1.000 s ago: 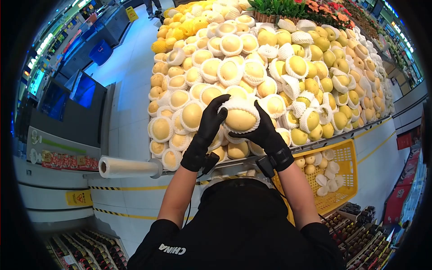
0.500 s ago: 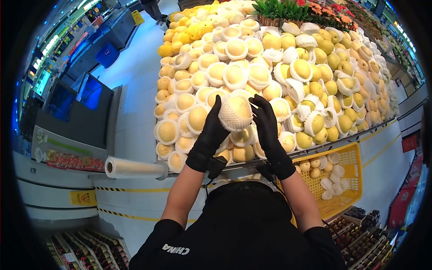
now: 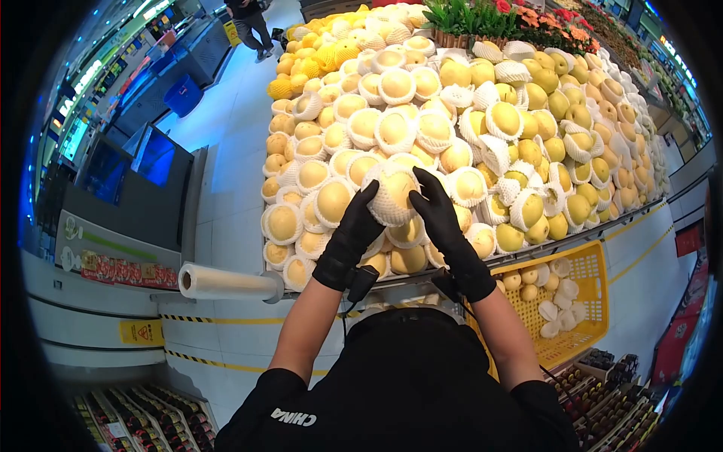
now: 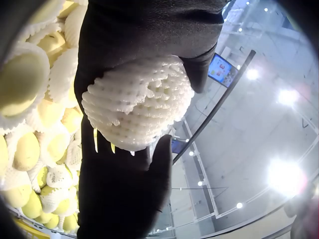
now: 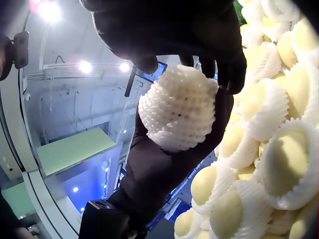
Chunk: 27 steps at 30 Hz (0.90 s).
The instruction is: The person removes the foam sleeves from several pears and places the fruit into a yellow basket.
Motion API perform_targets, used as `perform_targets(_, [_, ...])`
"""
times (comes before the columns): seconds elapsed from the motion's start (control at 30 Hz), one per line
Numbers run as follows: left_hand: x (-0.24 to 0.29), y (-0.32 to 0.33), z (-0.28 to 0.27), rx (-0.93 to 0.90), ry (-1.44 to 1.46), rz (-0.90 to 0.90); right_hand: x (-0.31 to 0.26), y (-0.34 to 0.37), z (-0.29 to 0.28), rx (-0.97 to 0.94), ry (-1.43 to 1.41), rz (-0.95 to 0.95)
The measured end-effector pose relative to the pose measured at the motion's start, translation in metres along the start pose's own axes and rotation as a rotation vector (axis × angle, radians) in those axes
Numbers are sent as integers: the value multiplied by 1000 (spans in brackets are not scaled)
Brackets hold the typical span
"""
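Note:
Before my chest, over the front of a fruit heap, I hold a pale yellow pear (image 3: 395,194) in a white foam net. The gloved left hand (image 3: 355,228) cradles it from the left, thumb and fingers curled about it. On the opposite side, the right hand (image 3: 443,220) bends its fingers and thumb in to the pear's upper right edge. Both wrist views show the foam net (image 4: 137,107) covering the side facing the cameras. In the right wrist view, the right fingertips (image 5: 224,74) curl over the net's top edge.
Netted pears (image 3: 331,200) fill the display, with greener ones (image 3: 576,205) to the right. A yellow crate (image 3: 595,301) with pears and loose nets stands below right. A roll of clear bags (image 3: 226,282) projects at the front left. Potted flowers (image 3: 489,22) stand at the back.
The pear has turned from its bare yellow face to its netted side. The right fingers loosened and straightened midway, then bent back in to the pear. The head view has shifted slightly.

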<state>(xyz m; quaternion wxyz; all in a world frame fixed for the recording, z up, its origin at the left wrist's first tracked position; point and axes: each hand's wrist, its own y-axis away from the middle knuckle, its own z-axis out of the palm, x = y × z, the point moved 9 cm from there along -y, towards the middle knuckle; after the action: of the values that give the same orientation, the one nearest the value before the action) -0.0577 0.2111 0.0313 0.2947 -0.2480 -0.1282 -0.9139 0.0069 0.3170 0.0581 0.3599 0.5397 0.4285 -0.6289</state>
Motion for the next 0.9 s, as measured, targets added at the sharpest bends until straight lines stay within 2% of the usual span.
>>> perform_targets(0.1, [4,1,-8,-15,-142,65,-4,4,2,12,142,-89])
perform_targets(0.23, [4,9,3,-24,-232,88,-8,9,5,-15,172,-80])
perform_targets(0.37, [7,6,9,-18,-349,150,-10,10,12,-63,160,-170])
perform_targets(0.63, [13,8,8,-19,-397,185,-16,7,13,-139,200,-194])
perform_targets(0.77, [22,12,21,10,-560,206,-15,4,7,-60,111,-110])
perform_targets(0.83, [22,9,23,24,-552,238,-16,6,7,-50,161,-79])
perform_targets(0.87, [23,7,23,30,-547,253,-20,7,10,-36,101,-120])
perform_targets(0.9, [22,4,25,2,-445,219,-17,6,7,13,76,-107])
